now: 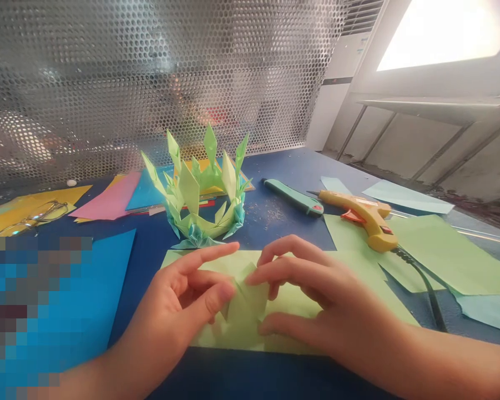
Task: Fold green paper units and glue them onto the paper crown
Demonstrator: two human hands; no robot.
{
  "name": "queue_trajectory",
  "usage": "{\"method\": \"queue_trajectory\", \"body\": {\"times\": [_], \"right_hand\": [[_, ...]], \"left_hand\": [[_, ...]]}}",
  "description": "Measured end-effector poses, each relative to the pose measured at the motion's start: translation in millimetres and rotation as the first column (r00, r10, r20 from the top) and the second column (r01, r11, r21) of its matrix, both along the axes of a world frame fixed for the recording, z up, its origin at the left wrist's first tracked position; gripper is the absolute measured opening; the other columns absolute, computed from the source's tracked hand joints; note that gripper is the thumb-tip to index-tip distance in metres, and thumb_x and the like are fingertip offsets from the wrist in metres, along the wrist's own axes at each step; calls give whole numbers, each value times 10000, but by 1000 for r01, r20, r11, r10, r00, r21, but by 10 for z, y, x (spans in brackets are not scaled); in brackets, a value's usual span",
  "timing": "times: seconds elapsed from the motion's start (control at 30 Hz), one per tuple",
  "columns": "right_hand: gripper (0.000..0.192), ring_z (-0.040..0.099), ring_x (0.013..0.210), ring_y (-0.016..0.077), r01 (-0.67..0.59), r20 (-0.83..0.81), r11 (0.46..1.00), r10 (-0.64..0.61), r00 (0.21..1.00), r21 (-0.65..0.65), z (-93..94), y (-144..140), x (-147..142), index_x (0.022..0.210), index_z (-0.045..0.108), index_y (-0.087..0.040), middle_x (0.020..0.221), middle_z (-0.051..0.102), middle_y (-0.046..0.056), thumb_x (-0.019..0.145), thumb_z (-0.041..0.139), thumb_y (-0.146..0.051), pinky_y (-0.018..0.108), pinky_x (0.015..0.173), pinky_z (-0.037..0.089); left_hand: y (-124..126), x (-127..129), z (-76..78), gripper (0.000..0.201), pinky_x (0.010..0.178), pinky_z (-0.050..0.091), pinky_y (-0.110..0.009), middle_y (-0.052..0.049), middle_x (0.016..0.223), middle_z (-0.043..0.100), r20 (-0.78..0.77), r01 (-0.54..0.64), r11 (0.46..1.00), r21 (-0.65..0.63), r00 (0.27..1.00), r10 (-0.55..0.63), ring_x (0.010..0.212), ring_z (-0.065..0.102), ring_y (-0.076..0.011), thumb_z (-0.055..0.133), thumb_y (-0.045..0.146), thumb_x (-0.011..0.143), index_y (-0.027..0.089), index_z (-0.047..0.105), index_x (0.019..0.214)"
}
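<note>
Between my two hands is a small folded piece of light green paper (pixel 250 291), raised over a flat green sheet (pixel 300 333). My left hand (pixel 191 294) pinches its left edge between thumb and fingers, with the index finger stretched out. On the other side, my right hand (pixel 304 283) has its fingertips on the piece's upper right and its thumb near the lower right edge. Just beyond the hands stands a folded paper crown (pixel 206 222), with pointed green leaves upright around a ring and blue-green folds along its base.
A yellow glue gun (pixel 358 208) lies at the right, its black cord running toward me. Near it are a green utility knife (pixel 294 197) and green sheets (pixel 450 253). Blue card (pixel 108 289), pink paper (pixel 108 197) and eyeglasses (pixel 37 216) lie left. Perforated metal panel (pixel 191 66) stands behind.
</note>
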State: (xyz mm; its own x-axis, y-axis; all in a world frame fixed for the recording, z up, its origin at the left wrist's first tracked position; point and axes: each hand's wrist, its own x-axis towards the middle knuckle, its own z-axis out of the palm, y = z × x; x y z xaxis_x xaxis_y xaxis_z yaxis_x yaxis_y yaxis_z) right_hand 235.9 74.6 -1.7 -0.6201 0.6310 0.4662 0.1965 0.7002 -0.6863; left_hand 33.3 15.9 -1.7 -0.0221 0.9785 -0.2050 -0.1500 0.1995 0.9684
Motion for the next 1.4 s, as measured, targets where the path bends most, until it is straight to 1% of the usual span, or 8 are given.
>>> {"method": "queue_trajectory", "body": {"times": [0.23, 0.37, 0.57, 0.83, 0.93, 1.07, 1.17, 1.4], "right_hand": [[235, 682, 750, 110, -37, 28, 997, 40, 999, -72, -23, 5, 8, 957, 708, -223, 965, 686, 19, 767, 773, -102, 208, 754, 599], [291, 720, 825, 118, -39, 34, 998, 41, 999, -57, -19, -6, 7, 1009, 744, -200, 1004, 722, 32, 754, 787, -69, 182, 846, 575], [337, 720, 863, 124, -52, 27, 996, 54, 998, -78, -32, -35, -8, 1033, 747, -183, 1014, 728, 34, 724, 824, -72, 167, 859, 555], [442, 661, 823, 130, -166, 6, 930, 178, 984, -328, 64, -69, -12, 1034, 719, -189, 919, 726, -7, 650, 925, -262, 182, 757, 515], [385, 636, 767, 130, -137, 23, 917, 157, 987, -376, 68, -92, -15, 978, 715, -192, 871, 713, -11, 666, 914, -296, 189, 701, 502], [208, 615, 698, 108, -53, 65, 925, 84, 994, -375, -16, -125, -54, 935, 653, -231, 817, 680, -39, 782, 768, -150, 180, 657, 489], [225, 595, 675, 100, -33, 91, 921, 74, 993, -387, -70, -136, -84, 944, 616, -254, 785, 656, -54, 806, 659, -82, 178, 641, 478], [270, 535, 656, 113, 3, 30, 849, 15, 999, -528, -39, -145, -107, 981, 551, -263, 715, 577, -64, 778, 618, -98, 196, 602, 448]], "left_hand": [[11, -33, -43, 356, 641, 541, -114, 76, 715, 809, 39, 44, 999, -27, 998, -43, 664, 700, -84, 857, 301, 755, 369, 766, 1093], [27, -26, -32, 398, 608, 522, -105, 82, 676, 804, 23, 40, 999, -29, 999, -39, 634, 691, -78, 886, 283, 716, 347, 766, 1090], [16, -41, -47, 432, 637, 542, -153, 60, 689, 816, -51, 20, 999, -37, 998, -21, 659, 712, -114, 871, 312, 724, 318, 747, 1138], [-20, 29, -10, 357, 660, 543, -174, 75, 655, 804, -274, -6, 1000, 24, 962, 13, 651, 716, -130, 848, 310, 711, 325, 777, 1061], [-53, 39, -6, 307, 665, 551, -179, 84, 631, 791, -372, -47, 997, 57, 926, 65, 632, 713, -131, 822, 289, 719, 336, 796, 1022], [-57, -15, -66, 295, 666, 583, -171, 100, 681, 816, -434, 86, 980, 181, 901, 2, 631, 747, -131, 790, 283, 771, 414, 796, 1036], [-49, -47, -109, 331, 661, 600, -161, 115, 749, 830, -433, 125, 965, 232, 901, -13, 674, 774, -138, 778, 261, 801, 467, 779, 1059], [-40, -9, -68, 405, 745, 568, -128, 132, 717, 813, -333, 82, 982, 171, 943, -21, 717, 757, -102, 811, 254, 773, 485, 754, 1100]]}}
